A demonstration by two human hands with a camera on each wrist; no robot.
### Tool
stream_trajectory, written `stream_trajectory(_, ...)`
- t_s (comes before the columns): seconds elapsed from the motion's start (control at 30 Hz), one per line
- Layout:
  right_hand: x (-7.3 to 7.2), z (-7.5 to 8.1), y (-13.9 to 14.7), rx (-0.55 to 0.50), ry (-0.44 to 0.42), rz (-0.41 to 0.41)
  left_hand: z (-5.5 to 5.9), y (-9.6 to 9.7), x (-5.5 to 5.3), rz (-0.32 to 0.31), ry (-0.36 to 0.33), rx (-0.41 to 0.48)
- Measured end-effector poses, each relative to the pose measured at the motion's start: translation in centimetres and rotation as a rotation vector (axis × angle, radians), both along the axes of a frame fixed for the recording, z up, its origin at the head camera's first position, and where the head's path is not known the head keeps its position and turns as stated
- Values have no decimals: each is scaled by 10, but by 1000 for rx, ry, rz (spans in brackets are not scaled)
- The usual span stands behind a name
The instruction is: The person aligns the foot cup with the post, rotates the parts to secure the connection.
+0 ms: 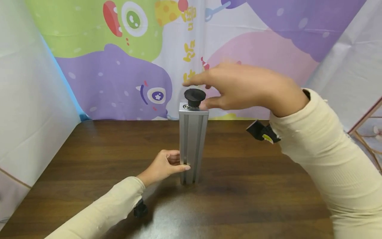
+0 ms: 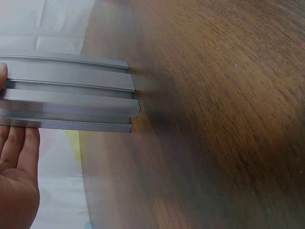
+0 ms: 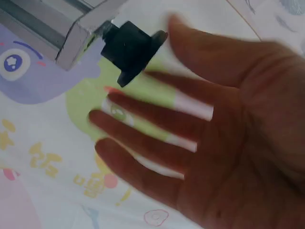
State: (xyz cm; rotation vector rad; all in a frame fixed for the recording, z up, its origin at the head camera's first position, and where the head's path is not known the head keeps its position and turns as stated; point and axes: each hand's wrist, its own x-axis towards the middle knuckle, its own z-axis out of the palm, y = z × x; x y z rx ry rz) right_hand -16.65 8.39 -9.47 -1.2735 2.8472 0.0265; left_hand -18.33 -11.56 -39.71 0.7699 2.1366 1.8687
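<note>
An upright silver aluminium profile (image 1: 192, 142) stands on the wooden table, its long grooves also showing in the left wrist view. My left hand (image 1: 162, 167) grips it low down, thumb across the front and fingers behind. On its top end sits a black levelling foot (image 1: 195, 96), flared at the free end; the right wrist view shows a short stud between this foot (image 3: 128, 50) and the profile. Around the foot hovers my right hand (image 1: 244, 88), blurred, its fingers spread. The right thumb and forefinger lie close to the foot; whether they touch it I cannot tell.
A round hole (image 1: 186, 106) shows in the profile's top end beside the foot. Behind the brown wooden table (image 1: 119, 142) hangs a cloth (image 1: 113, 76) printed with cartoon figures. Pale cloth walls (image 1: 27, 83) stand at both sides. A black wrist device (image 1: 140, 209) sits under each sleeve.
</note>
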Motion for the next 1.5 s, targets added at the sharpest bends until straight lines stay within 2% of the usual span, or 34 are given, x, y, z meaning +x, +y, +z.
stream_trajectory(0.1, -4, -3, 3, 4, -38, 161, 0, -1, 0, 0, 1, -5)
stream_trajectory(0.13, -4, -4, 3, -7, -35, 188, 0, -1, 0, -1, 2, -5)
stream_trajectory(0.2, -6, -5, 0, -22, -18, 188, 0, -1, 0, -3, 0, -5)
stream_trajectory(0.3, -5, -6, -8, -22, 49, 93, 0, 0, 1, -4, -4, -3)
stream_trajectory(0.5, -1, -9, -31, 38, 238, -262, 2, -1, 0, 4, 7, -30)
stream_trajectory(0.6, 0, -11, -40, 85, 318, -373, 3, -1, -1, 15, 9, -50)
stream_trajectory(0.73, -1, -16, -43, 97, 393, -413, 4, -1, 0, 23, -2, -63)
stream_trajectory(0.83, -1, -18, -42, 78, 400, -428, 3, -1, 1, 25, 0, -65)
stream_trajectory(0.93, 0, -16, -41, 73, 367, -455, 2, -1, 1, 22, 8, -55)
stream_trajectory(1.03, 2, -10, -37, 75, 283, -471, 2, -1, 1, 17, 9, -49)
stream_trajectory(1.13, 3, -3, -27, 61, 179, -406, 1, 0, 1, 15, 9, -39)
stream_trajectory(1.3, -3, 6, -8, 53, -17, -129, 1, 0, 0, 18, 6, -25)
stream_trajectory(1.4, -7, 5, 0, 43, -74, 45, 1, 0, 1, 21, 2, -31)
stream_trajectory(1.5, -11, 2, 2, 0, -79, 176, 1, 0, 1, 21, 2, -39)
